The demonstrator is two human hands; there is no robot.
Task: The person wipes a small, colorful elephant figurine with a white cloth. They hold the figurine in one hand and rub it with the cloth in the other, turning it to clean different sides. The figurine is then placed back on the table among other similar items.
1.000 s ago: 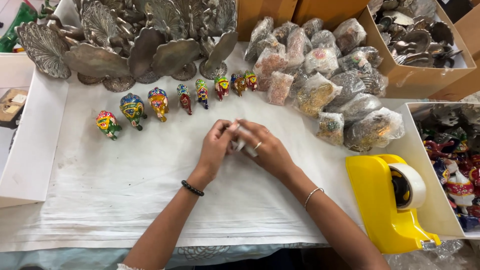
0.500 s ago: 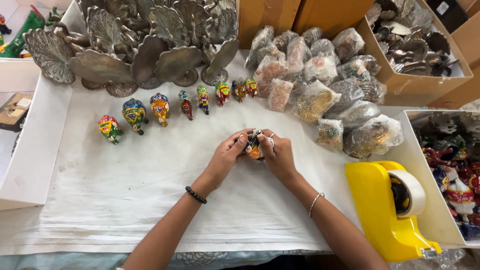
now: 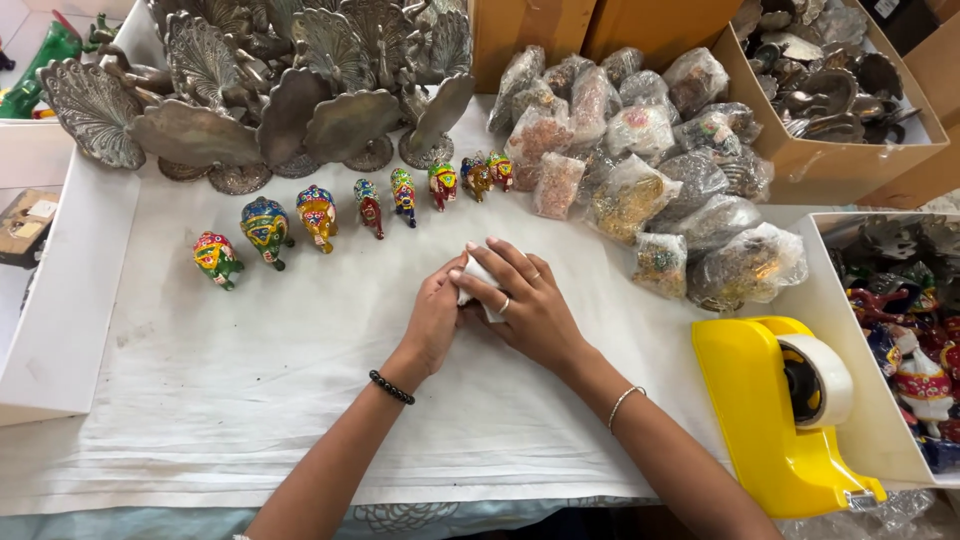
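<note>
My left hand and my right hand are pressed together over the white cloth-covered table, both closed around a small bundle of white wrapping. What is inside the wrapping is hidden. A row of several small painted elephant figurines runs behind my hands, from a green one at the left to a small one at the right.
Metal peacock figures stand at the back left. Plastic bags of small items are heaped at the back right. A yellow tape dispenser sits at the right, with a white bin of painted figures beside it and a cardboard box of metal pieces behind.
Half a second ago a colourful figurine showed between my fingers; now white wrapping covers it and my hands have closed over it.
</note>
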